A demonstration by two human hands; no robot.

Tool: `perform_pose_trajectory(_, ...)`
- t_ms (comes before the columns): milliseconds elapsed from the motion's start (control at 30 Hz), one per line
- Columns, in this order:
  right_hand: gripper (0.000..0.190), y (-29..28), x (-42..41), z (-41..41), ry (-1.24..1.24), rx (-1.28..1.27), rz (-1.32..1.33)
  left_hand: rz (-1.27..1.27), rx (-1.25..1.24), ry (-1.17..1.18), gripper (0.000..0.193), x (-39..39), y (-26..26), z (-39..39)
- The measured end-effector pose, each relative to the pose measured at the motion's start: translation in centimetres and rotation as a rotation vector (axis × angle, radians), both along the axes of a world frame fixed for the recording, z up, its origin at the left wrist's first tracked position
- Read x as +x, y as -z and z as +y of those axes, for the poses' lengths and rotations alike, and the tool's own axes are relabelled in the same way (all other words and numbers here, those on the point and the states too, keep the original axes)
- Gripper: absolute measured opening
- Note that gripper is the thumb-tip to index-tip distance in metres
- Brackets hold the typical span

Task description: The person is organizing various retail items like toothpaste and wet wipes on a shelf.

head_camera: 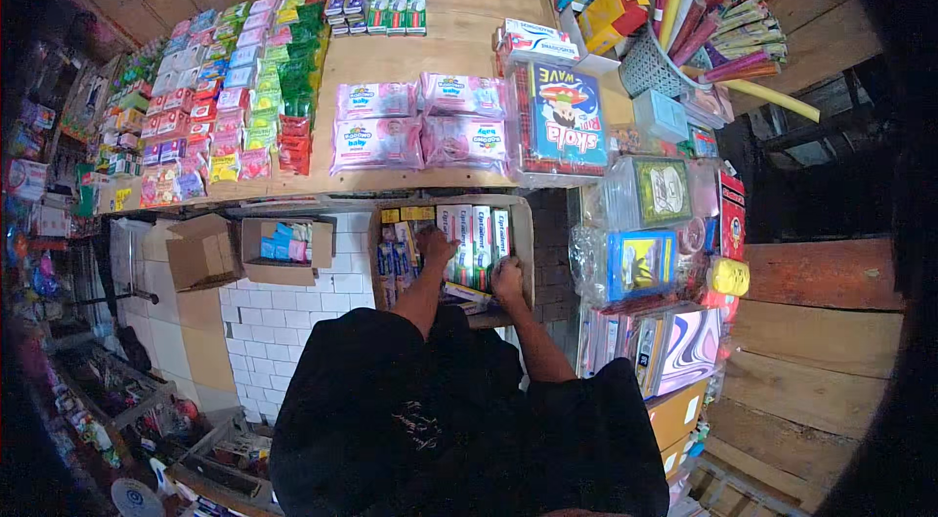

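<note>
Both hands are inside an open cardboard box (pixel 522 224) filled with toothpaste cartons, just below the shelf edge. My left hand (pixel 437 247) lies over the middle of the box, between dark blue cartons (pixel 388 260) and a row of white, red and green Ciptadent cartons (pixel 462 224). Its fingertips are partly hidden, so a grip cannot be told. At the row's right end, my right hand (pixel 507 278) has curled fingers against the lower end of a Ciptadent carton (pixel 500 235); whether it grips it is unclear. Another carton (pixel 467 293) lies slanted near the box's front.
Above, a wooden shelf (pixel 374 55) bears soap packs, Kodomo baby wipes (pixel 377 143) and more toothpaste cartons (pixel 397 4). Stationery and plastic-wrapped books (pixel 564 121) are stacked at the right. Two smaller cardboard boxes, one with packets (pixel 322 246), stand at the left over white tiles.
</note>
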State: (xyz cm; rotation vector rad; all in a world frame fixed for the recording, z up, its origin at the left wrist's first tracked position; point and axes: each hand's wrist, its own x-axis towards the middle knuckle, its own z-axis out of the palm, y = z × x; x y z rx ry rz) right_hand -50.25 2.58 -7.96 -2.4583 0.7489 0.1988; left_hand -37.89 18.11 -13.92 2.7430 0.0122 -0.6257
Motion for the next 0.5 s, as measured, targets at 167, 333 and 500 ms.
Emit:
perform_pose_trajectory(167, 0.029, -3.3, -2.5, -1.2, 0.130, 0.092, -0.080, 0.323, -0.396, -0.153, 0.070, -0.5, -6.0, -1.9)
perform_pose_trajectory(333, 0.033, -7.1, -2.9, 0.4, 0.122, 0.270, -0.085, -0.025, -0.371, -0.186, 0.078, -1.3, -0.6, -0.8)
perform_pose_trajectory(500, 0.039, -9.3, -3.6, 1.9, 0.293, 0.637, -0.055, -0.072, -0.265, -0.144, 0.080, -1.9, -0.8, 1.2)
